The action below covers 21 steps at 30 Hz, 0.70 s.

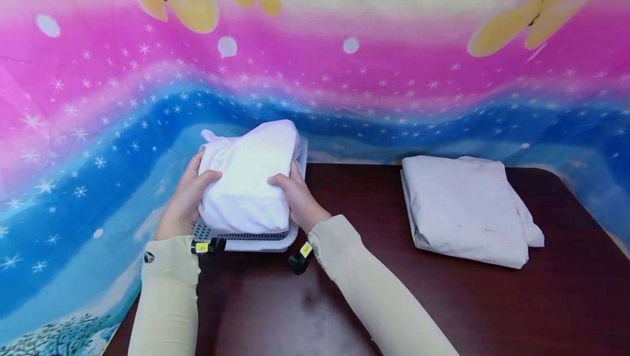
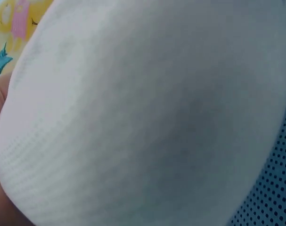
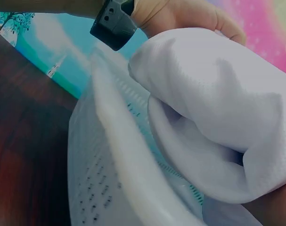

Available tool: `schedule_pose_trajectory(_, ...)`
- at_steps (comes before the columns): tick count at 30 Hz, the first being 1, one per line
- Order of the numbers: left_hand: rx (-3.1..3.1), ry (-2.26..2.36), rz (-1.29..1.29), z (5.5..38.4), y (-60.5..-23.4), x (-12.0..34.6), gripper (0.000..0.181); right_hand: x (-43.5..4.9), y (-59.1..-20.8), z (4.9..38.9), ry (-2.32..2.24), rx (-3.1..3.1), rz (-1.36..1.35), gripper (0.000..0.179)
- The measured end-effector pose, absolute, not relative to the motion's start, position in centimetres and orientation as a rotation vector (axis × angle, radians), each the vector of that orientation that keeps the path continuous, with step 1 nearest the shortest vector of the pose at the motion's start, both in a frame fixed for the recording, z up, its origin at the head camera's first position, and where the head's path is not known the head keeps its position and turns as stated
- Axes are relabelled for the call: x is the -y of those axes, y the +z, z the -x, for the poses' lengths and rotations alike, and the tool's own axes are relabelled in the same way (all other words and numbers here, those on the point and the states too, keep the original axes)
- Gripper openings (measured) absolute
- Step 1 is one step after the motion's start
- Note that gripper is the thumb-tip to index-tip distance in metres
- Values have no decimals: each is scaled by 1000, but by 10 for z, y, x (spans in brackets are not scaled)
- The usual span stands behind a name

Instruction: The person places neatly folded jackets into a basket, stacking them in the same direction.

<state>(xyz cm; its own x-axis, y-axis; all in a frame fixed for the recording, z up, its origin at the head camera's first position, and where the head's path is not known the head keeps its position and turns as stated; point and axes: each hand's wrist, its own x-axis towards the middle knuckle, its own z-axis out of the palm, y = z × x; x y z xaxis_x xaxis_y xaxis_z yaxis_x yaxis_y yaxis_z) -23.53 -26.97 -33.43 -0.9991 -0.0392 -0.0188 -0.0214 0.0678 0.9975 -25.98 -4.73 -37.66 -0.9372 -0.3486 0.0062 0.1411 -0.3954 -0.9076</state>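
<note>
A folded white cloth [image 1: 248,175] is held between both hands over a perforated plastic basket [image 1: 275,244]. My left hand [image 1: 187,200] grips its left side, thumb on top. Opposite it, my right hand [image 1: 300,197] holds the right side, also with the thumb on top; the other fingers are mostly hidden. In the right wrist view the cloth [image 3: 227,94] bulges in loose folds above the rim of the basket [image 3: 117,136]. It fills most of the left wrist view, where the cloth [image 2: 143,108] looks blurred, with basket holes at the right edge.
A second folded cloth, greyish white [image 1: 462,208], lies on the right of the dark brown table [image 1: 364,257]. Behind the table hangs a colourful printed backdrop [image 1: 394,82]. The basket stands near the table's left back edge. Small black devices sit at both wrists.
</note>
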Motion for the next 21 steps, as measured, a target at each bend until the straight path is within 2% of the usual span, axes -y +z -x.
schedule_pose_trajectory(11,2530,-2044,-206,257,-358,288,80,70,-390,266,-2351,-1534,2,79)
schedule_pose_trajectory(14,2597,-2013,-177,261,-362,293,80,74,-391,267,-2325,-1570,-31,80)
schedule_pose_trajectory(21,2885,-1843,-134,262,-361,297,86,77,-391,268,-2164,-1701,-68,96)
